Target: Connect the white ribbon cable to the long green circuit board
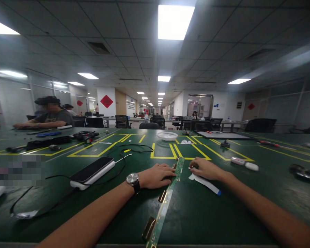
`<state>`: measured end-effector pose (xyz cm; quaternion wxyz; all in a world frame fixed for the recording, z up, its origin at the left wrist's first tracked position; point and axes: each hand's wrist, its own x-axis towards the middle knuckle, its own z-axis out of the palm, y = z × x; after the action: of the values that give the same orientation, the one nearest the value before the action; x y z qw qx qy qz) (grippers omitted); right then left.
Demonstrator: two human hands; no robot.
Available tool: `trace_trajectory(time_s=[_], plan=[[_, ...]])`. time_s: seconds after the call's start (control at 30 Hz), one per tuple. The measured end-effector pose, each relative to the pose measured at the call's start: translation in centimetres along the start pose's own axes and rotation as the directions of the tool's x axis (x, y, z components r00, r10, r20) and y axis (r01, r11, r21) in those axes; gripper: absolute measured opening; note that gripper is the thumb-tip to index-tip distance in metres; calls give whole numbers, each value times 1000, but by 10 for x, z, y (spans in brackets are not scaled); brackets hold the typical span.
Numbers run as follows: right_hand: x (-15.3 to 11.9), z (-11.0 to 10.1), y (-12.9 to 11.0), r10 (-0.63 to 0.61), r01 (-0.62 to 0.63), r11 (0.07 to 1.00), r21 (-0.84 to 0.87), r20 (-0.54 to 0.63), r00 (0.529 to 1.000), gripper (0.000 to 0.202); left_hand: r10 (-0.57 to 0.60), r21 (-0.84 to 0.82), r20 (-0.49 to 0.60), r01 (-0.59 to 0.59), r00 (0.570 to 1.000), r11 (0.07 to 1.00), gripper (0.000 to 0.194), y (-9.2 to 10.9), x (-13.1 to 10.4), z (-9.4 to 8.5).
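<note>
A long, narrow green circuit board (163, 206) with several brownish-gold connectors lies on the green table, running from the front edge away from me. My left hand (157, 175), with a watch on the wrist, rests palm down with its fingertips on the board's left side near the far end. Right of the board, my right hand (203, 168) has its fingers curled together at a white flat strip (208, 185) with a blue end. Something small and dark shows at the fingertips, too small to name.
On the left, a phone (93, 168) lies on a white block, with black cables around it. A clear round dish (167, 136) stands ahead. White earbud-like cases (251, 166) and a metal tool (303, 173) lie right. A person (51, 113) sits far left.
</note>
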<state>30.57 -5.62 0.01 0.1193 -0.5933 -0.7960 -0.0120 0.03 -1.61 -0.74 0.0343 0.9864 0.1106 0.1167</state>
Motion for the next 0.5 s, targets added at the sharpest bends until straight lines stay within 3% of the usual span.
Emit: trace_trajectory(time_s=[0.2, 0.5], plan=[[3, 8, -26, -128, 129, 981, 147, -16, 992, 15, 27, 1, -22, -27, 999, 1000, 38, 0, -1, 0], [5, 16, -35, -51, 67, 977, 203, -87, 995, 11, 21, -4, -29, -21, 999, 1000, 39, 0, 0, 3]])
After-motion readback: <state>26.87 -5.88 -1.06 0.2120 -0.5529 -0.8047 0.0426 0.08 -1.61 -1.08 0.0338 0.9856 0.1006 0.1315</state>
